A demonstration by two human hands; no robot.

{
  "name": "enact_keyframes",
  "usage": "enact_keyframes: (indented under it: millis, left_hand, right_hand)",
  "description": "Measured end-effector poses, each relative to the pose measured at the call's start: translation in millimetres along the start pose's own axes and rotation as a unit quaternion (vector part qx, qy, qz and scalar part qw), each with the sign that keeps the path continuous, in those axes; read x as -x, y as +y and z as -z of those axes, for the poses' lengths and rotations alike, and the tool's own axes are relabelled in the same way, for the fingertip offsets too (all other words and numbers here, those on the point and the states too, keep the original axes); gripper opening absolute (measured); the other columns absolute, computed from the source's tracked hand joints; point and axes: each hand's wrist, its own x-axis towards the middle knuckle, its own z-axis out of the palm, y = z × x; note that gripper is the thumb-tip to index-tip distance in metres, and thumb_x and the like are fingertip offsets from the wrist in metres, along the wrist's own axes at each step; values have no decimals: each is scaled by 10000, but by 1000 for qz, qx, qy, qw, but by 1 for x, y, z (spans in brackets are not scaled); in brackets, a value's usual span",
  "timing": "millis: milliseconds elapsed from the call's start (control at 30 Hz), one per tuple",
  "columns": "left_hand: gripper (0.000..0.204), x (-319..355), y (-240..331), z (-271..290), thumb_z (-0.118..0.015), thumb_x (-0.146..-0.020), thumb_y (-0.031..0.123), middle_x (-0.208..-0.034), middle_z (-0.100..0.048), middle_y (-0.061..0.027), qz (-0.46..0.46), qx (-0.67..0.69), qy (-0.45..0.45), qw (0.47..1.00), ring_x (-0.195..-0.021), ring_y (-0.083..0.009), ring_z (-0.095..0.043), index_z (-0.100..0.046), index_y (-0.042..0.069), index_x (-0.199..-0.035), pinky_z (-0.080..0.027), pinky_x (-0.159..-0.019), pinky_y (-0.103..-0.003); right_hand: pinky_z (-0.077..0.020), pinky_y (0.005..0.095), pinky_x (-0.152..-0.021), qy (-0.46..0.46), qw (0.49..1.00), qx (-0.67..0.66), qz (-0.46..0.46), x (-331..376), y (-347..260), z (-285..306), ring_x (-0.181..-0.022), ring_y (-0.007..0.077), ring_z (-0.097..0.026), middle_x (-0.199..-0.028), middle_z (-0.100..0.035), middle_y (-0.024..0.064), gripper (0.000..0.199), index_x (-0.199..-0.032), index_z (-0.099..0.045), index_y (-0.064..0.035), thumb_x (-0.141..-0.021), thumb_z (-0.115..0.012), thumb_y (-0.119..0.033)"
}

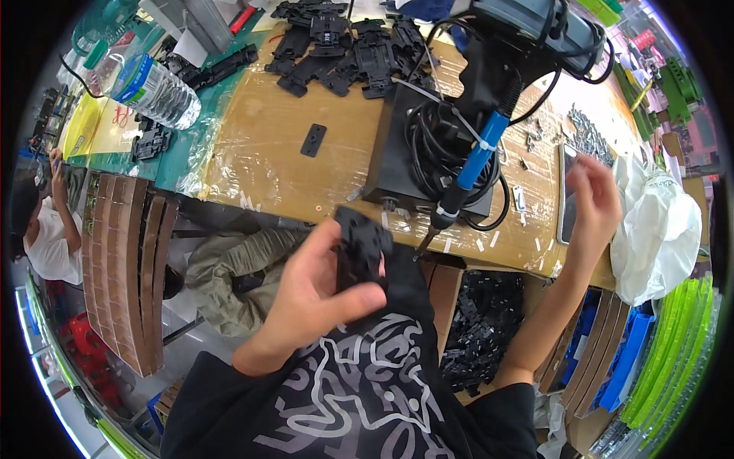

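My left hand (312, 294) is closed around a black plastic housing (364, 243), held over my lap by the table's front edge. Thumb and fingers grip its sides, and a fingertip shows at its right side. My right hand (595, 191) is raised at the right of the table, beside a flat dark-screened device with a pale frame (566, 195). Its fingers are bent together; whatever may be between them is too small to make out. Between my hands, a blue and black corded tool with a thin metal tip (480, 149) slants down past the table edge.
A black box with coiled cable (397, 145) stands mid-table. Many black plastic parts (329, 46) lie behind it, and one small black plate (312, 141) nearer. Loose screws (590, 134) lie right, by a white plastic bag (654, 229). A water bottle (157, 92) stands left. Below, a box holds black pieces (485, 329).
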Motion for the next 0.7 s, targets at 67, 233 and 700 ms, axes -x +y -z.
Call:
enact_keyframes:
  millis: [67, 233, 700]
  left_hand:
    - [589, 2, 3, -10, -728, -629, 218, -728, -450, -61, 65, 39, -64, 995, -570, -130, -506, -378, -25, -1035, -437, -470, -219]
    - [525, 3, -14, -23, -638, -696, 295, -660, -376, -64, 315, 343, -214, 859, -475, -100, -373, -381, -39, -1010, -327, -300, -184]
    - [486, -7, -24, -29, -492, -776, 344, -643, -374, -62, 434, 307, -302, 791, -425, -51, -317, -399, -73, -1009, -278, -293, -151]
  right_hand:
    - [-416, 216, -662, -14, 999, -44, 18, 36, -29, -4, -708, 99, -506, -785, -547, 44, 134, -872, -562, 33, -738, -567, 34]
    - [-431, 287, -621, -163, 960, -225, 36, 87, -55, -13, -639, 199, -547, -672, -582, 109, 210, -728, -552, 17, -574, -694, 33]
    - [-477, 319, -644, -250, 925, -282, 56, 94, -48, -21, -670, 190, -545, -723, -553, 81, 181, -686, -583, 0, -563, -710, -37]
